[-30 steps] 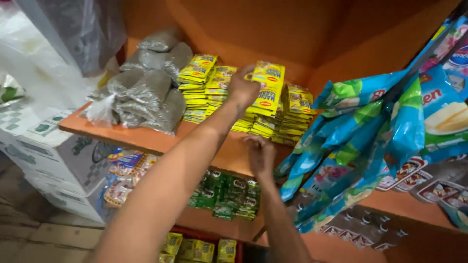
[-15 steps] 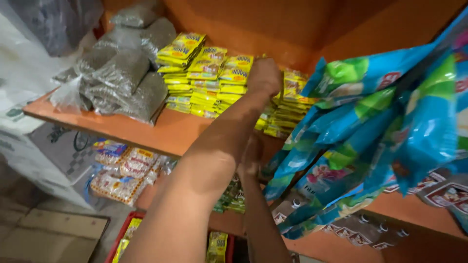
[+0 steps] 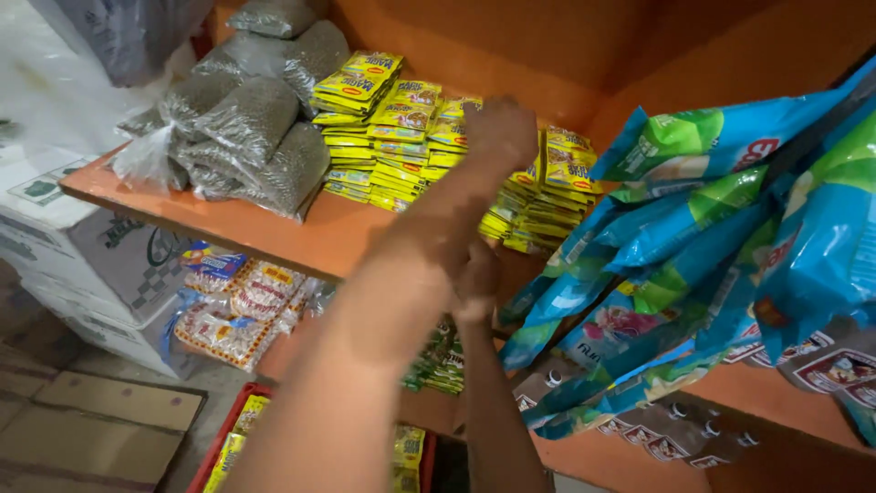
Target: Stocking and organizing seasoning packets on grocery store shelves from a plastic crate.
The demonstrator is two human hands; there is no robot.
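My left hand (image 3: 497, 132) reaches up onto the orange shelf (image 3: 274, 228), its fingers curled over a stack of yellow sachets (image 3: 557, 173) in the middle of a row of such stacks (image 3: 374, 119). The left forearm crosses the frame from the lower left. My right hand (image 3: 476, 278) is raised just below the shelf's front edge, partly hidden behind the left forearm. It is blurred, and nothing shows in it.
Clear bags of dark grains (image 3: 255, 128) are piled at the shelf's left end. Blue and green packets (image 3: 730, 237) hang at the right. The lower shelf holds colourful packets (image 3: 237, 310) and green sachets (image 3: 438, 361). A red crate (image 3: 219, 438) stands below, cardboard boxes (image 3: 82, 265) to the left.
The view has moved closer and shifted right, so the shelf fills more of the frame. My left hand stays on the yellow sachets while my right hand has slipped behind the left forearm.
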